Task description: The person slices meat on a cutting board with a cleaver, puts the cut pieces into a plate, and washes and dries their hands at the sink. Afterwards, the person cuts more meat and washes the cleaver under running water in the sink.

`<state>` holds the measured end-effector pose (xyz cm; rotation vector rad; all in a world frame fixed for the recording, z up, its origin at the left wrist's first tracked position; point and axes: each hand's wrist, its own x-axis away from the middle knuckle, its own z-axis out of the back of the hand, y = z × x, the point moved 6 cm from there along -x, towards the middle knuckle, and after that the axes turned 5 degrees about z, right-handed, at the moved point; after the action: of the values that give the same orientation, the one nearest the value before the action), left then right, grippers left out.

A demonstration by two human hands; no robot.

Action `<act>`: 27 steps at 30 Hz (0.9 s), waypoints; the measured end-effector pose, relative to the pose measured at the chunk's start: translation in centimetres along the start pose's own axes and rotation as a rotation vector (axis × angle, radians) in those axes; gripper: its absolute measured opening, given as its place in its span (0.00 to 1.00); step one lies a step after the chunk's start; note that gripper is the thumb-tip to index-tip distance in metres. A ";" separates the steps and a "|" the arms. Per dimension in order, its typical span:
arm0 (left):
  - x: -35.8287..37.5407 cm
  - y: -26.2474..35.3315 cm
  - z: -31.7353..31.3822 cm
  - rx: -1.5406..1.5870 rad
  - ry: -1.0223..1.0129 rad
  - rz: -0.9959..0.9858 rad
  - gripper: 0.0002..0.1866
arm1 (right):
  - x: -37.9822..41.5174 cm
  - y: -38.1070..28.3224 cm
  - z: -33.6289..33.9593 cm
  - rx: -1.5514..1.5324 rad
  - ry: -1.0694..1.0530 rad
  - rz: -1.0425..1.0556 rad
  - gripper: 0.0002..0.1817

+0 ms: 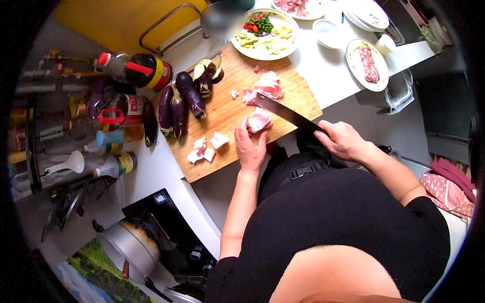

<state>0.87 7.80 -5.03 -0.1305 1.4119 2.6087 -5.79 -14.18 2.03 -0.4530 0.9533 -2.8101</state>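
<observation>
Right hand (341,140): wrapped round the knife (288,112), blade toward 10 o'clock.
Left hand (249,147): thumb and fingers pinching the meat piece (260,120).
Meat piece: on the chopping board (225,123), 3 o'clock from its centre.
Bottle (164,74): 10 o'clock, past the eggplants (190,94); red-and-yellow label, writing too small for me.
</observation>
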 end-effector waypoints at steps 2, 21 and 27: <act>-0.2 1.4 -0.2 -0.212 -0.022 -0.231 0.28 | -1.0 -0.8 -0.8 -0.035 0.023 0.008 0.12; -0.6 0.3 -1.6 -0.126 0.068 -0.104 0.21 | 2.5 1.6 -1.5 -0.069 0.028 -0.060 0.10; -0.4 0.1 -1.4 -0.062 0.065 -0.118 0.23 | 4.4 2.2 -2.4 -0.062 -0.017 -0.090 0.10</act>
<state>1.28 6.51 -5.68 -0.2993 1.3018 2.5738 -10.68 -15.59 -0.08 -0.5406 1.0447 -2.8575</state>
